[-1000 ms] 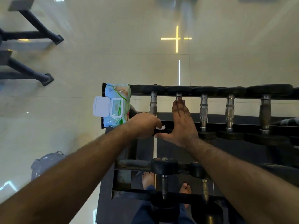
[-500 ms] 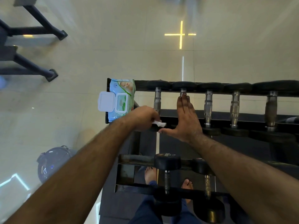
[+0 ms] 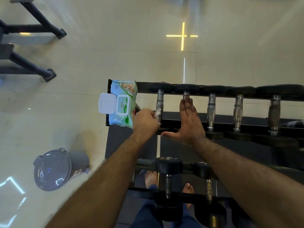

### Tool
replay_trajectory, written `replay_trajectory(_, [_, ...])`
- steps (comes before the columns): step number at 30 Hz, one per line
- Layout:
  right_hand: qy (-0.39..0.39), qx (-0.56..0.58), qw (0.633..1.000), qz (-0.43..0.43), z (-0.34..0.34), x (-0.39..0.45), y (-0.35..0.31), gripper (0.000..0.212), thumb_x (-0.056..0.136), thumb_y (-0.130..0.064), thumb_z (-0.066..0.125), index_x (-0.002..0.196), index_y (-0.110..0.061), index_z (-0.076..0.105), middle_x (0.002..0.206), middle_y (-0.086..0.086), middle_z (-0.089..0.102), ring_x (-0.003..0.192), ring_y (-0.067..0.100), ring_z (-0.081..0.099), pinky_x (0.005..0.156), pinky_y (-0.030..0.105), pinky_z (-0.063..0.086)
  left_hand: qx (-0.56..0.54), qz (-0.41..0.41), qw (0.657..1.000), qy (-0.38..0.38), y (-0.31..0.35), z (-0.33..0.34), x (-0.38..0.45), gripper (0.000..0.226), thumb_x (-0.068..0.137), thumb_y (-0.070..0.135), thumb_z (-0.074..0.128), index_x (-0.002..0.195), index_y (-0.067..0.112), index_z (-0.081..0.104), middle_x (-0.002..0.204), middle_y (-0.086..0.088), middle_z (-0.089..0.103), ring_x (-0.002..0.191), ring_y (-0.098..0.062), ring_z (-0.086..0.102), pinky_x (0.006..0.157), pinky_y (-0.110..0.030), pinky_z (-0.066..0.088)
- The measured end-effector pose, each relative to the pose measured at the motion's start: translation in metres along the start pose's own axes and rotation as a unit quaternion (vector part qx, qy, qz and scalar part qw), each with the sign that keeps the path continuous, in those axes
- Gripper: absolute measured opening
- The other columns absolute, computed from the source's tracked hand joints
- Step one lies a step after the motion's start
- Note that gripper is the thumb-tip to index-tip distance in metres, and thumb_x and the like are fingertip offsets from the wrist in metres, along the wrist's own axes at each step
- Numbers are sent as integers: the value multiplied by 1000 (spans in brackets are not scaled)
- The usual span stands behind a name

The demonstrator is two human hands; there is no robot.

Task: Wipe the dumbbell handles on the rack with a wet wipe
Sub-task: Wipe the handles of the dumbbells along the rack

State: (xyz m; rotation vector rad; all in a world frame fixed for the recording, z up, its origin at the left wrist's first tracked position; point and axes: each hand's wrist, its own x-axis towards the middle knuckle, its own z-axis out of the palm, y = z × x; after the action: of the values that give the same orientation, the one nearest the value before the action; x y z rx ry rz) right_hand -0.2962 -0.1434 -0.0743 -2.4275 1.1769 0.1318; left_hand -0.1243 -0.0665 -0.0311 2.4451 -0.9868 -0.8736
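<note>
We look straight down on a pale glossy floor (image 3: 98, 63), with a yellow cross of reflected light near the top. The black dumbbell rack (image 3: 222, 119) fills the right and lower centre, in two tiers. On the upper tier we count five dumbbells side by side, metal handles running away from us, dark heads at each end. The lower tier holds at least two more, close to our bare feet.

At far left, dark legs of a bench frame (image 3: 32, 30) stand on the floor. A grey lidded bin (image 3: 56, 170) sits on the floor at lower left, well apart from the rack.

A pack of wet wipes (image 3: 123, 102) lies on the rack's left end, its white flip lid open and hanging out over the left edge.

Our right hand (image 3: 189, 122) lies flat, fingers straight and together, over the second dumbbell handle (image 3: 186, 96), thumb spread out to the left; it grips nothing, and only the far tip of that handle shows.

Our left hand (image 3: 146, 120) is curled and pinches a small bunched white wipe (image 3: 158, 112), which touches the left side of the first dumbbell handle (image 3: 159, 104), about its near half. The pack lies just beside this hand.
</note>
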Motion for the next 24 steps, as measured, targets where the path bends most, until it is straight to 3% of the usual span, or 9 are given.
replay_trajectory(3, [2,5,1000,-3,-1,0,0,155,63,-106,45,166,-13,-26,171,5,-39,161,24,-31,134,47,-3,-49,40,991,120,19,-12,21,15,101,14,60,93,17,72,80,2,68,75,-16,66,64,-30,53])
replay_trajectory(5, [0,5,1000,-3,1,-1,-1,156,62,-107,44,166,-13,-25,171,5,-39,161,24,-31,134,48,-3,-29,91,979,179,26,-5,28,27,100,7,54,119,13,72,94,-4,75,81,-23,70,69,-38,59])
replay_trajectory(7, [4,-5,1000,2,3,0,-1,156,63,-108,43,167,-13,-24,171,5,-39,161,25,-30,135,49,0,26,145,977,152,21,12,26,40,100,3,52,138,8,62,113,-12,76,95,-31,74,84,-44,62])
replay_trajectory(9, [8,-2,1000,-2,3,0,1,155,65,-106,46,167,-12,-22,172,6,-37,162,25,-28,135,50,1,79,200,971,107,3,27,16,47,98,0,57,145,3,57,138,-19,67,115,-36,71,101,-45,56])
replay_trajectory(10, [10,1,1000,-5,3,0,2,154,65,-105,46,168,-12,-21,173,7,-36,162,26,-27,135,50,1,107,226,964,88,-8,27,10,50,97,1,61,147,2,56,143,-19,63,116,-37,70,102,-47,57])
replay_trajectory(15, [7,-5,1000,-5,2,-2,0,155,63,-107,41,168,-11,-21,173,8,-35,162,26,-28,135,51,3,277,337,895,-90,-31,-15,-10,40,101,11,62,140,15,60,127,-6,72,111,-25,72,100,-40,57])
replay_trajectory(17, [7,-4,1000,-3,1,-2,0,155,63,-107,41,167,-11,-22,172,7,-37,161,26,-29,135,51,2,297,353,884,-81,-22,-27,-4,39,96,10,67,134,18,64,126,-4,72,112,-23,71,99,-37,57])
replay_trajectory(21, [10,3,1000,-7,1,-3,0,155,66,-106,49,167,-12,-22,172,6,-37,161,24,-29,135,48,1,257,372,890,52,-1,-20,26,62,82,-2,77,141,5,62,145,-16,62,129,-32,64,107,-46,54])
replay_trajectory(24, [10,2,1000,-3,1,-2,1,156,65,-106,47,167,-11,-22,172,7,-38,161,24,-29,135,48,1,343,419,841,-9,-4,-6,31,54,82,13,85,132,5,68,141,-14,66,139,-28,57,118,-44,44])
